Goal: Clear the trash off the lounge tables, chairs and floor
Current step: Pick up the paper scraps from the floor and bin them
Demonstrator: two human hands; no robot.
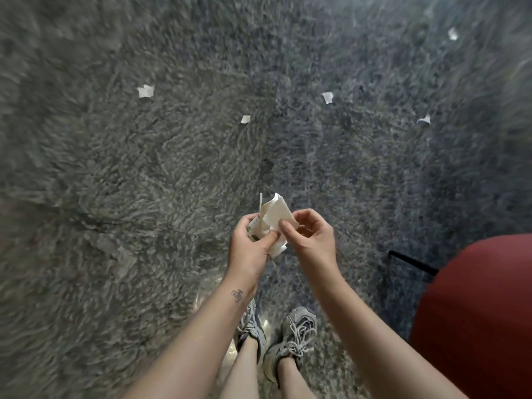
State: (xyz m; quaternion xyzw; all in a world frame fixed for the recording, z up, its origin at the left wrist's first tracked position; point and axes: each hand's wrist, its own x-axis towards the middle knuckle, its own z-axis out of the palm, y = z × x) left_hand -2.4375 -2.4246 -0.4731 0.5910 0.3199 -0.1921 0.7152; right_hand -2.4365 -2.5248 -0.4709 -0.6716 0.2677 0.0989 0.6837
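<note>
I look straight down at a grey shaggy carpet. My left hand is closed around a bunch of white paper scraps that stick up above its fingers. My right hand is right beside it, thumb and forefinger pinching the edge of the same bunch. Several small white paper scraps lie on the carpet farther ahead: one scrap at the left, one scrap near the middle, one scrap to the right, one scrap farther right and one scrap at the far right.
A red rounded chair seat stands at the lower right, with a thin black leg reaching out from it across the carpet. My two feet in grey sneakers stand below my hands.
</note>
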